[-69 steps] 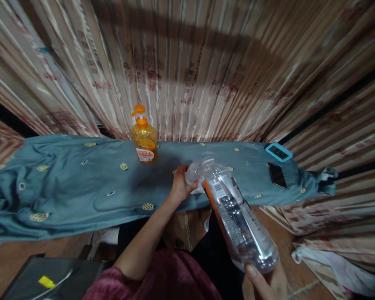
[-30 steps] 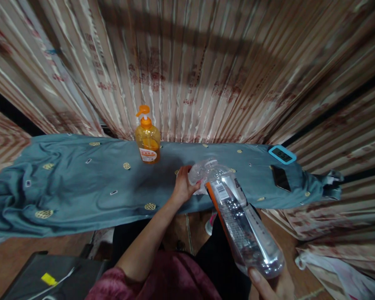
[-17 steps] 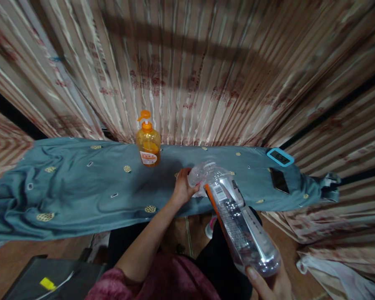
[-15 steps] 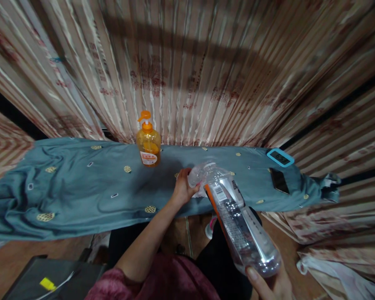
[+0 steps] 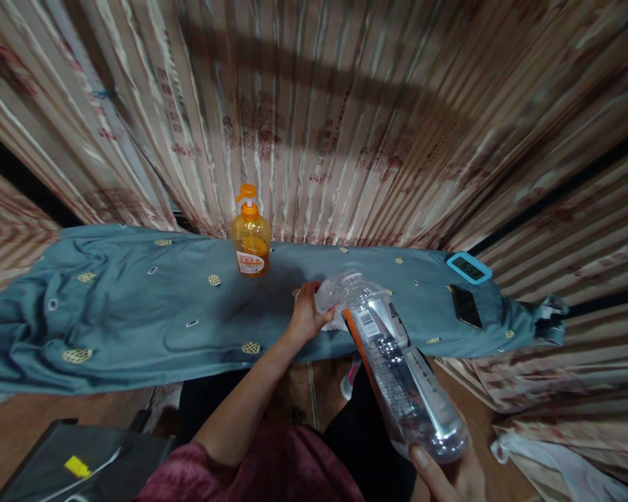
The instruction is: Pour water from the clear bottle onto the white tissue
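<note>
My left hand [image 5: 308, 315] is closed around a clear plastic cup [image 5: 324, 297] above the cloth-covered table. A large clear plastic bottle [image 5: 402, 369], with a barcode label and an orange stripe, lies tilted in my right hand [image 5: 453, 474]. That hand grips it near the base, at the lower right. The bottle's neck points away from me and down, close against the cup; I cannot tell whether they touch or whether liquid is flowing. Something white and pink shows beneath the cup, partly hidden by my fingers.
An orange pump bottle [image 5: 251, 240] stands toward the table's back edge. On the right lie a blue-framed digital clock [image 5: 469, 268] and a dark phone [image 5: 466, 307]. Blue-green cloth [image 5: 151, 307] covers the narrow table. A dark stool [image 5: 36, 460] holds a yellow tag and white cable.
The view has shifted slightly. Both hands keep their hold on the cup and the bottle, and their positions against each other look the same.
</note>
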A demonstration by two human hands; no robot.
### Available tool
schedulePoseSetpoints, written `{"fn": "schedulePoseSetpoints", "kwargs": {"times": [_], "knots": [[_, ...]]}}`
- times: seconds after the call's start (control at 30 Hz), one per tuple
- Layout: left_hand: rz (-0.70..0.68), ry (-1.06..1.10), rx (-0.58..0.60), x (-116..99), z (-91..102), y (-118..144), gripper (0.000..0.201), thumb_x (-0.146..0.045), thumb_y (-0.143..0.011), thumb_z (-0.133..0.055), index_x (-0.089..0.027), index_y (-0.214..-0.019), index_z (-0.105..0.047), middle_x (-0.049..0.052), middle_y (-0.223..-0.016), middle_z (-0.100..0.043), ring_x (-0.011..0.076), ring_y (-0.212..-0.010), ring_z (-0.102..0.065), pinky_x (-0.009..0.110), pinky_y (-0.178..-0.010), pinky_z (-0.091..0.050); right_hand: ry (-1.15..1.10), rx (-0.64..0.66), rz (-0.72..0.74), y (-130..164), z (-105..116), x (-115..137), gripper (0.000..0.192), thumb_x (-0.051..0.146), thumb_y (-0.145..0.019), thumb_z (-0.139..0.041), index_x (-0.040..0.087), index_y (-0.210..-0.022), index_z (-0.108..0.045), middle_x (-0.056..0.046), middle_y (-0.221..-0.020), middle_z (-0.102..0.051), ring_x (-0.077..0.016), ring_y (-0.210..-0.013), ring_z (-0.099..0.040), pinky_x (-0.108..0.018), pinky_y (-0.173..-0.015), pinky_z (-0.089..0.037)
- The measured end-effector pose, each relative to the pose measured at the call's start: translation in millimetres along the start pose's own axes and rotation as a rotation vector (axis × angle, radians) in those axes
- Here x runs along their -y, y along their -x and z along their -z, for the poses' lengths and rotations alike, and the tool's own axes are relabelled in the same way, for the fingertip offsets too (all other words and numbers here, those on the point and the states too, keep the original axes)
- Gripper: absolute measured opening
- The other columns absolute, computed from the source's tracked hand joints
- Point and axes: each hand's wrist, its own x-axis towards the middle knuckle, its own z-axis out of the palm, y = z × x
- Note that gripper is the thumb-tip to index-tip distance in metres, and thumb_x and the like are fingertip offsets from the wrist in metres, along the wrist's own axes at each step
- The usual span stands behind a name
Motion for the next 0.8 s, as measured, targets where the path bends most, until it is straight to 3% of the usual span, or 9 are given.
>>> {"fn": "schedulePoseSetpoints", "kwargs": {"times": [0.2, 0.8], "knots": [[-0.001, -0.006, 0.008, 0, 0.2, 0, 0.050, -0.021, -0.065, -0.075, -0.018, -0.111, -0.054, 0.007, -0.108, -0.060, 0.0273, -0.104, -0.059, 0.043, -0.093, -0.050, 0.054, 0.021, -0.024, -1, 2, 2, 0.077, 0.060, -0.083, -0.063, 0.014, -0.142, -0.045, -0.018, -0.138, -0.060, -0.0389, -0.121, -0.061, -0.049, -0.100, -0.049], [0.001, -0.013, 0.003, -3, 1.4, 1, 0.053, -0.020, -0.065, -0.078, -0.019, -0.112, -0.055, 0.006, -0.110, -0.060, 0.0264, -0.104, -0.059, 0.042, -0.093, -0.050, 0.094, 0.035, 0.029, -4, 5, -4, 0.077, 0.059, -0.083, -0.063, 0.017, -0.144, -0.043, -0.016, -0.138, -0.061, -0.0411, -0.122, -0.061, -0.050, -0.097, -0.052]]}}
